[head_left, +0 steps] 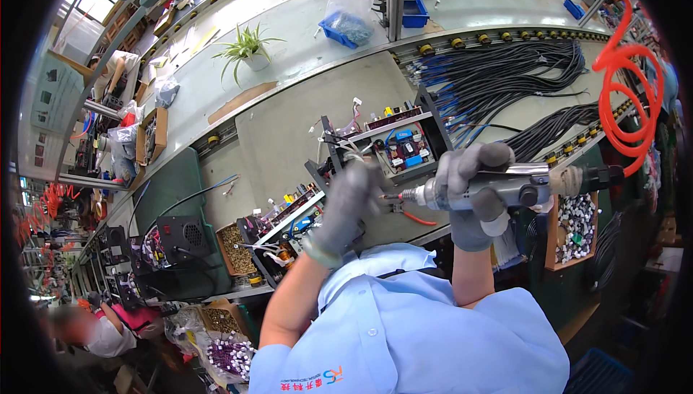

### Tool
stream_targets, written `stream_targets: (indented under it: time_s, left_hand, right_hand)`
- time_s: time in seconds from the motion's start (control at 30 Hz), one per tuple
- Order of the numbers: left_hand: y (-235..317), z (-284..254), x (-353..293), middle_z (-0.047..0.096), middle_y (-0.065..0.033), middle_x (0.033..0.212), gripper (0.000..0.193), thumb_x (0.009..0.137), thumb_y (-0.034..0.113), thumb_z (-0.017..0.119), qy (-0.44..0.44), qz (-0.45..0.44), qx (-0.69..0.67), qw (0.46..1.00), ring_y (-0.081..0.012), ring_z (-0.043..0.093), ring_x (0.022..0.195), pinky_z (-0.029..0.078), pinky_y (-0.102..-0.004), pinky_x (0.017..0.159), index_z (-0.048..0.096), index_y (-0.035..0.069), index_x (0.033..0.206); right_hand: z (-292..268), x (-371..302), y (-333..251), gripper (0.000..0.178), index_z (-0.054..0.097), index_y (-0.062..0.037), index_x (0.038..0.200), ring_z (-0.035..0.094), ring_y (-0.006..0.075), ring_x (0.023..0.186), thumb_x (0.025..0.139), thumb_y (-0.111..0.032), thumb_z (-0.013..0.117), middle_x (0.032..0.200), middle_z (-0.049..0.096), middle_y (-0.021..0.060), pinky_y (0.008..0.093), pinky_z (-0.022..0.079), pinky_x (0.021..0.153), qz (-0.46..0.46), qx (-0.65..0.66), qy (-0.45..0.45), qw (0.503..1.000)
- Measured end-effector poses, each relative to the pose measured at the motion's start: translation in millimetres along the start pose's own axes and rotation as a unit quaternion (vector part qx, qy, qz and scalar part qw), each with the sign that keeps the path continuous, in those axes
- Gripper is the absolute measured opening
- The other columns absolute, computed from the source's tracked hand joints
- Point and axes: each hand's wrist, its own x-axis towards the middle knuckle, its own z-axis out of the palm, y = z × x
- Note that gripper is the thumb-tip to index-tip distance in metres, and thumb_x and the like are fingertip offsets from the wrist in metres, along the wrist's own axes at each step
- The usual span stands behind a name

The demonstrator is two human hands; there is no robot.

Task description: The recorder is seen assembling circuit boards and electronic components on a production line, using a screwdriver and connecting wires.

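My right hand (473, 192), in a grey glove, is wrapped around a grey pneumatic screwdriver (516, 189) held nearly level, its bit pointing left. Close to the bit is my gloved left hand (352, 203), fingers curled in and a little blurred; what they hold, if anything, is hidden. Just beyond both hands lies an open electronics chassis (408, 150) with a black frame, a circuit board and blue parts. A second, similar chassis (292, 217) sits to the left, partly behind my left forearm. Red-handled pliers (419, 219) rest on the bench below the screwdriver.
Bundles of black cables (505, 69) lie at the far right. A red coiled air hose (624, 98) hangs at the right. Boxes of small parts (575, 231) stand on either side. Farther off are a potted plant (249, 51) and a blue bin (415, 13). People work at the left.
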Motion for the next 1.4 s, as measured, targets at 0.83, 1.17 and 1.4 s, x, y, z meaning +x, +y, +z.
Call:
stream_targets:
  time_s: [0.83, 1.17, 1.4]
  left_hand:
    - [-79.3, -50.1, 122.2, 0.062, -0.0049, 0.078, 0.013, 0.084, 0.017, 0.064, -0.010, 0.358, 0.628, 0.691, -0.0240, 0.063, 0.070, 0.051, -0.0389, 0.059, 0.065, 0.013, 0.097]
    - [-87.8, -24.3, 121.4, 0.059, -0.0051, 0.073, 0.008, 0.080, 0.012, 0.060, 0.071, 0.295, 0.722, 0.622, -0.0244, 0.064, 0.068, 0.050, -0.0390, 0.054, 0.058, 0.010, 0.087]
    - [-90.1, -27.9, 116.3, 0.062, -0.0068, 0.078, 0.008, 0.083, 0.013, 0.062, 0.053, 0.213, 0.678, 0.702, -0.0298, 0.066, 0.071, 0.052, -0.0429, 0.056, 0.060, 0.013, 0.091]
  right_hand:
    - [-53.4, 15.4, 18.0, 0.050, 0.058, -0.0107, 0.125, 0.055, 0.0179, 0.080, 0.081, -0.021, 0.079, 0.096, 0.057, 0.0042, 0.0309, 0.049, 0.064, 0.008, -0.105, 0.153, 0.983]
    - [-83.9, 36.6, 97.2, 0.040, 0.054, -0.0038, 0.123, 0.060, 0.0081, 0.080, 0.087, -0.001, 0.072, 0.104, 0.063, 0.0047, 0.0228, 0.051, 0.066, 0.000, -0.203, 0.172, 0.964]
    - [-92.4, 37.7, 112.3, 0.041, 0.054, -0.0035, 0.123, 0.058, 0.0081, 0.069, 0.087, 0.001, 0.072, 0.101, 0.062, 0.0044, 0.0232, 0.050, 0.057, 0.045, -0.165, 0.184, 0.968]
